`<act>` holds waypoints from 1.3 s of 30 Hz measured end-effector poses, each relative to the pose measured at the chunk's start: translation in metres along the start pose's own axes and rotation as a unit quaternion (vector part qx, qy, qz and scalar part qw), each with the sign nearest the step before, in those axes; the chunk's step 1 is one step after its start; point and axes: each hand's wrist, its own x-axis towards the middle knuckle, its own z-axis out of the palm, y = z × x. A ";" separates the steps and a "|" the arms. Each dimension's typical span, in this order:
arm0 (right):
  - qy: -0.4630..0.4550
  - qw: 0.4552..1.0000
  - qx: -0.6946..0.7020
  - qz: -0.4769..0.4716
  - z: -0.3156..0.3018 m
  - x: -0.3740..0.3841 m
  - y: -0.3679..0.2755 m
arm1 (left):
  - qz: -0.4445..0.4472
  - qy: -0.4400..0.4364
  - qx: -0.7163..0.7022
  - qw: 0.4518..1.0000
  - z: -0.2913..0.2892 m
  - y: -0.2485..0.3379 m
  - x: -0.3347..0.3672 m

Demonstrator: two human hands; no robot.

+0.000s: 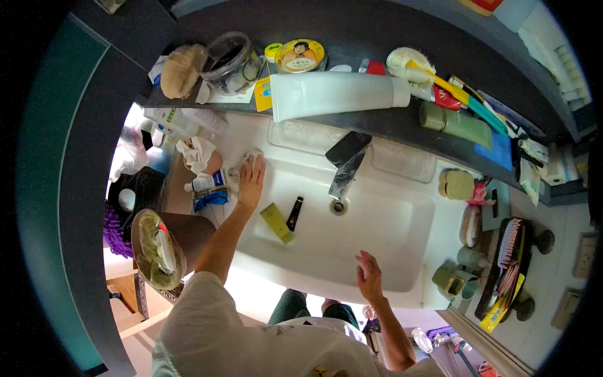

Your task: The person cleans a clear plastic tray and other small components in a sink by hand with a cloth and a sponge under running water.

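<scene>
My left hand [251, 183] lies with its fingers stretched out over a pale, crumpled, cloth-like piece [254, 152] on the left rim of the white sink [396, 220]. How firmly it touches that piece cannot be made out. Over the sink's front edge, my right hand [369, 276] hangs with its fingers apart and nothing in them. Inside the basin, a yellow-green box [276, 222] and a slim black tube [294, 213] lie side by side, left of the drain [338, 207]. The black faucet [347, 156] reaches forward above the drain.
Above the sink's back edge, a dark shelf holds a large white tube [339, 95], a clear tub [230, 63] and a toothbrush [461, 94]. Crumpled tissue [196, 155] and small tubes crowd the left side. Soap bars [457, 185], cups [465, 284] and a brush tray [502, 270] stand right.
</scene>
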 end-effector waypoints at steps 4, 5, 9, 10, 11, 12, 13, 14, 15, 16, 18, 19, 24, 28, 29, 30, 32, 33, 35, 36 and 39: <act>0.010 1.000 0.001 0.006 -0.005 -0.001 0.009 | 0.006 -0.026 -0.021 0.999 0.013 0.028 -0.005; 0.010 1.000 0.007 0.024 -0.007 -0.001 0.009 | -0.081 -0.032 -0.168 0.982 0.013 0.041 -0.001; 0.003 0.997 0.025 0.066 -0.018 -0.005 0.004 | -0.360 0.157 -0.509 0.766 0.025 0.091 0.035; 0.025 0.999 0.033 0.031 -0.012 -0.005 0.007 | -0.464 0.240 -0.645 0.558 0.051 0.093 0.046; 0.022 0.999 0.032 0.030 -0.011 -0.004 0.005 | -0.467 0.240 -0.644 0.557 0.069 0.099 0.053; 0.011 0.999 0.033 0.032 -0.014 -0.005 0.001 | -0.538 0.251 -0.593 0.544 0.077 0.107 0.060; -0.002 0.999 0.034 0.033 -0.016 -0.005 -0.001 | -0.605 0.261 -0.536 0.528 0.084 0.116 0.064; 0.012 0.998 0.021 0.062 -0.020 -0.009 0.007 | -0.607 0.233 -0.537 0.538 0.066 0.146 0.076; 0.011 0.998 0.023 0.061 -0.019 -0.010 0.006 | -0.607 0.234 -0.535 0.539 0.069 0.159 0.071; 0.011 0.998 0.033 0.058 -0.019 -0.009 0.006 | -0.560 0.240 -0.532 0.587 0.072 0.170 0.066; 0.014 0.997 0.036 0.066 -0.018 -0.010 0.007 | -0.458 0.241 -0.620 0.589 0.054 0.215 0.060; -0.004 0.998 0.060 0.035 -0.010 -0.003 -0.004 | -0.410 0.210 -0.704 0.541 0.083 0.218 0.042; -0.026 0.998 0.036 0.041 -0.019 0.010 -0.016 | -0.261 -0.160 -0.865 0.397 -0.010 0.302 0.037; 0.012 0.999 -0.013 0.033 -0.043 0.005 -0.017 | -0.407 -0.104 -0.870 0.258 -0.070 0.226 0.036; 0.016 1.000 -0.019 0.005 -0.041 0.005 -0.026 | -0.398 0.068 -0.838 0.368 -0.018 0.194 0.021; 0.021 1.000 -0.021 0.009 -0.046 0.001 -0.019 | -0.388 0.100 -0.765 0.504 -0.019 0.159 0.017; 0.012 0.999 -0.014 0.033 -0.045 -0.008 -0.013 | -0.318 0.219 -0.684 0.619 -0.039 0.083 0.016; 0.010 0.999 -0.009 0.032 -0.041 -0.012 -0.012 | -0.256 0.268 -0.504 0.780 -0.016 0.051 0.012; 0.012 0.999 -0.008 0.032 -0.035 -0.017 -0.006 | -0.094 0.163 -0.262 0.947 0.023 0.013 -0.001; 0.007 0.999 -0.006 0.036 -0.035 -0.019 -0.005 | 0.084 0.036 0.006 0.996 0.028 0.007 -0.005; 0.018 1.000 -0.010 0.016 -0.032 -0.020 -0.006 | 0.106 -0.054 0.076 0.990 0.031 0.026 0.011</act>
